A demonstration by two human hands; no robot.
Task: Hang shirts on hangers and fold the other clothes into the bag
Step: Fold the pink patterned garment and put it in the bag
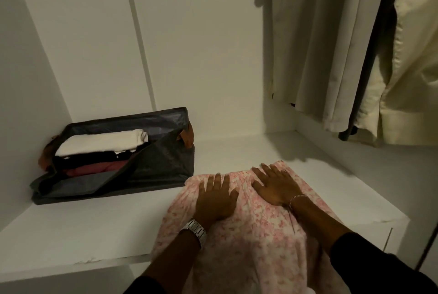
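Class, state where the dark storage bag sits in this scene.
In the head view the dark bag sits on the white shelf, left of the floral garment, in the back-left corner.

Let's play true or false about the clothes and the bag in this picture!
1. Both hands, left hand and right hand, lie flat on the pink flowery garment. True.
2. The dark bag is zipped shut. False: it is open, showing folded clothes.
3. The top folded piece in the bag is white. True.
4. The hanging shirts are on the left. False: they hang on the right.
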